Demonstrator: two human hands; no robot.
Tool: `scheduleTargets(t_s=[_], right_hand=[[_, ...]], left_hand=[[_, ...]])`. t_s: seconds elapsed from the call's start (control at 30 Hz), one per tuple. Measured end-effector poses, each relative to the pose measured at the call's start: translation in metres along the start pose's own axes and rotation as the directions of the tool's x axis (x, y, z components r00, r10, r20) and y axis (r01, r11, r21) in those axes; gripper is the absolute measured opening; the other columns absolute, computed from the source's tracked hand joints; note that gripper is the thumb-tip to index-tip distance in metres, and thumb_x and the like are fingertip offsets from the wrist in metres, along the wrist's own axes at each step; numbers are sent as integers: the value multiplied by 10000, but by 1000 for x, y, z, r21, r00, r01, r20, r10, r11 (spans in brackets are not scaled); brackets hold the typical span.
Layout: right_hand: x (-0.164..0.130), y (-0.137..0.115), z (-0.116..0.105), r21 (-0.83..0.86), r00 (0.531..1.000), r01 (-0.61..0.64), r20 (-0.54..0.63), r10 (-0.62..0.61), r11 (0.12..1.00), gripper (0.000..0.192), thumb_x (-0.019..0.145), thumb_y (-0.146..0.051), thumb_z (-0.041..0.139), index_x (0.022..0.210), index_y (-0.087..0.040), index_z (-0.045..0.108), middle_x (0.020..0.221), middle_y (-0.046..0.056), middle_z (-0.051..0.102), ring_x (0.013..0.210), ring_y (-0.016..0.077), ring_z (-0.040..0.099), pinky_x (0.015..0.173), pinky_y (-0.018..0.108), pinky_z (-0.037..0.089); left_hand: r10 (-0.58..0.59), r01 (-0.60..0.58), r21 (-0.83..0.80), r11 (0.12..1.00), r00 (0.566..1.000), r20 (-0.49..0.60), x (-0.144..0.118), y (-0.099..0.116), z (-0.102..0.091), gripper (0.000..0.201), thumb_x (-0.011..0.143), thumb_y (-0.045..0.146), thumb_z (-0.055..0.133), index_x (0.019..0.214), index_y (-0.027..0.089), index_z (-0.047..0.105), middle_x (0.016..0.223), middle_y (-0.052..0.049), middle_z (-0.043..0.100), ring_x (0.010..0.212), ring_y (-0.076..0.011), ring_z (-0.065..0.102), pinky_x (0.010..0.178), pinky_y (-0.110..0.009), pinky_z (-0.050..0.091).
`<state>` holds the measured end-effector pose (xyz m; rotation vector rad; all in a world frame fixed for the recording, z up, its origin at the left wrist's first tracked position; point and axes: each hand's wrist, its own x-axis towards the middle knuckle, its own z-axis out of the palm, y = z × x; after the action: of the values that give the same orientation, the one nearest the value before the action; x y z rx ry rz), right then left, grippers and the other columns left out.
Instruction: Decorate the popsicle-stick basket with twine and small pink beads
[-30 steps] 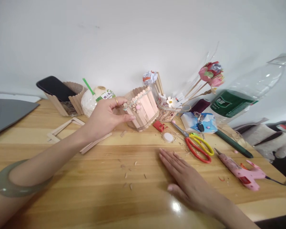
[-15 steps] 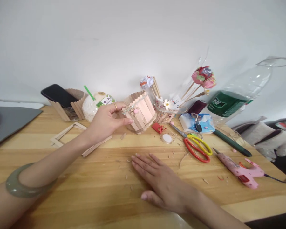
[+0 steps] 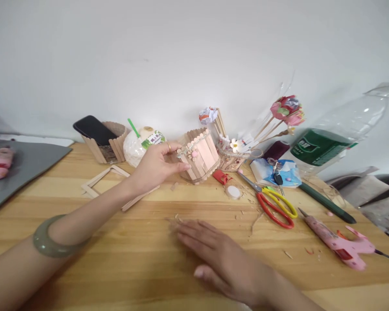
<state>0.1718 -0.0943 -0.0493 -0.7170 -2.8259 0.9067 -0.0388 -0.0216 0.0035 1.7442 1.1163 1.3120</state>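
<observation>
Head view: left hand point(image 3: 155, 166) clamped on the tilted pink craft-stick cup point(image 3: 199, 156), steadying it.
Right hand point(image 3: 218, 255) lies open, flat on the wooden bench point(image 3: 123, 259), over scattered chips.

bright, even daylight | soft shadows | edges bowed | right hand blurred

Popsicle-stick holder point(image 3: 201, 155): pale pink and bare wood slats, small flower trim near rim, tilted on wooden table, far centre.
</observation>
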Motion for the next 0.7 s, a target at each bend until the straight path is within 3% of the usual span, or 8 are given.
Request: scheduleTargets(t_s=[0.07, 0.13, 0.27, 0.37, 0.53, 0.63, 0.7], right_hand=[[-11, 5, 0, 37, 987, -70, -143, 75, 997, 401, 934, -284, 364, 1324, -197, 405, 1359, 92, 455, 1264, 174, 387, 1044, 369, 335], [-23, 12, 3, 103, 937, -134, -311, 159, 986, 293, 923, -222, 372, 1166, -206, 535, 1178, 92, 584, 1100, 169, 530, 922, 323, 451], [-37, 25, 13, 241, 807, -229, -494, 322, 943, 130, 865, -209, 469, 792, -201, 576, 821, 42, 613, 776, 155, 589, 685, 267, 493], [-40, 28, 17, 312, 764, -292, -492, 417, 904, 127, 811, -204, 538, 687, -194, 562, 713, 18, 601, 676, 147, 576, 609, 251, 465], [-40, 26, 18, 369, 743, -322, -473, 474, 872, 152, 793, -280, 574, 679, -190, 622, 697, 22, 650, 664, 158, 604, 633, 265, 466], [-44, 27, 20, 469, 715, -335, -439, 544, 818, 289, 862, -379, 467, 695, -183, 600, 588, 5, 612, 533, 132, 566, 521, 233, 444], [-47, 30, 21, 494, 680, -355, -447, 581, 794, 393, 901, -429, 373, 626, -190, 520, 452, -35, 503, 411, 103, 472, 435, 208, 386]], left_hand=[[-3, 4, -34, 999, 999, 32, 1, -4, 0, 242, 595, 253, 748, 785, 121, 679, 807, -52, 706, 842, -233, 627, 788, -334, 472], [-8, 16, -75, 997, 995, 97, 2, -10, 1, 246, 598, 240, 745, 808, 129, 685, 843, -53, 708, 855, -227, 629, 798, -336, 472], [-21, 44, -95, 995, 973, 229, 1, -25, 4, 284, 638, 236, 727, 909, 167, 676, 952, -52, 688, 914, -218, 615, 849, -351, 451], [-11, 43, -92, 995, 946, 324, 1, -33, 8, 231, 674, 232, 705, 897, 184, 671, 969, -50, 657, 954, -218, 584, 908, -374, 405], [6, 67, -146, 987, 893, 450, 2, -38, 15, 218, 709, 234, 680, 922, 200, 649, 962, -46, 642, 972, -208, 573, 899, -365, 419], [14, 92, -179, 980, 856, 516, 2, -38, 16, 193, 732, 217, 655, 923, 202, 636, 1013, -56, 622, 997, -204, 563, 877, -350, 437], [18, 111, -196, 974, 829, 559, 2, -39, 17, 183, 731, 220, 655, 911, 196, 634, 1045, -65, 607, 1009, -210, 558, 872, -353, 442]])
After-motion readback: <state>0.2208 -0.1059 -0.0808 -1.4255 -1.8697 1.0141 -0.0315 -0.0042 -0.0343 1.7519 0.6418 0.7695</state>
